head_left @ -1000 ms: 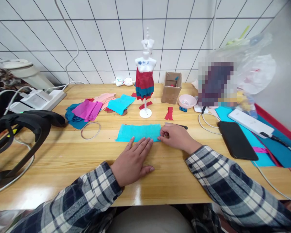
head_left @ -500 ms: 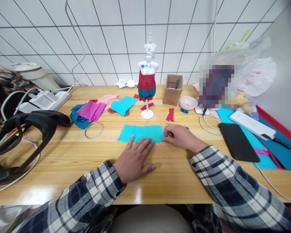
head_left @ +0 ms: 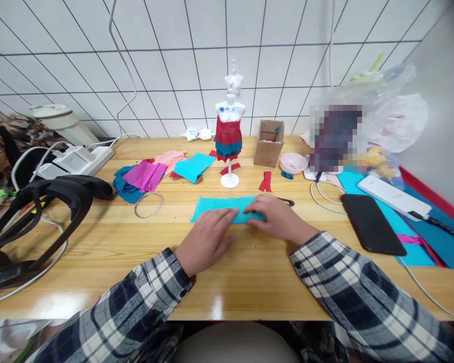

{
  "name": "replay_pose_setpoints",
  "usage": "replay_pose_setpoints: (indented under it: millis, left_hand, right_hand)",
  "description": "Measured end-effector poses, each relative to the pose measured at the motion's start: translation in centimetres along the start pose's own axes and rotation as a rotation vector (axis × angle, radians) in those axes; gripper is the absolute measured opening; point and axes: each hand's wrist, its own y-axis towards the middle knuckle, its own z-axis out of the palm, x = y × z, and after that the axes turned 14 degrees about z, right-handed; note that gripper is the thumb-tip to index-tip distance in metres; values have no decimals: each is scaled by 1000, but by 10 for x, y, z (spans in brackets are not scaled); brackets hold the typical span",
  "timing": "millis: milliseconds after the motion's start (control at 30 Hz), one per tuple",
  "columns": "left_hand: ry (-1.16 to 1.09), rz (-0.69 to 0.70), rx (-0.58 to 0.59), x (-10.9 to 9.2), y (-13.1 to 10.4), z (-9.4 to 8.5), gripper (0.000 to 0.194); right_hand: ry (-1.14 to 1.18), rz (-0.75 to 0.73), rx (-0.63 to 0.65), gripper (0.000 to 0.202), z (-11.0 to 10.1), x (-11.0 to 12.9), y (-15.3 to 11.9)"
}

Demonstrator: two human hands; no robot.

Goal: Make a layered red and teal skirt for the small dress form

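Strip of turquoise material (head_left: pixel 221 202) lies flat on the wooden table (head_left: pixel 245 287), near its front edge. The left hand (head_left: pixel 204 239) rests over the strip's near side, fingers loosely extended and gripping nothing. The right hand (head_left: pixel 276 217) curls over the right end, thumb and fingers slightly apart; whether it pinches the material I cannot tell. Beyond stands a white dress form (head_left: pixel 230 112) in red and blue, left of a cardboard box (head_left: pixel 268 151) and pink bowl (head_left: pixel 293 165).

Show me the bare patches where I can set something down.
Free: the table between the headset and left hand, and its front stretch between the plaid sleeves. Crowded: the right end, with phone and power bank, and the back left, with fabric scraps.
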Motion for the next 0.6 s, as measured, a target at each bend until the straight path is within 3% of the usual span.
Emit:
replay_pose_setpoints:
  millis: [67,133,267,367,600]
  left_hand:
    - [46,-98,-44,13,-3,-6,42]
    - [61,-152,-11,27,-8,-13,30]
    - [82,-205,59,47,-16,-22,26]
    - [89,-202,69,47,-17,-24,26]
    - [38,-199,61,44,-15,-24,20]
  right_hand:
    - [-67,29,47,21,3,5,0]
    - [-103,67,67,17,5,8,0]
    - [-97,94,91,20,2,10,-1]
    - [-91,117,108,25,-1,8,-2]
    - [-79,155,160,12,-11,-1,-5]
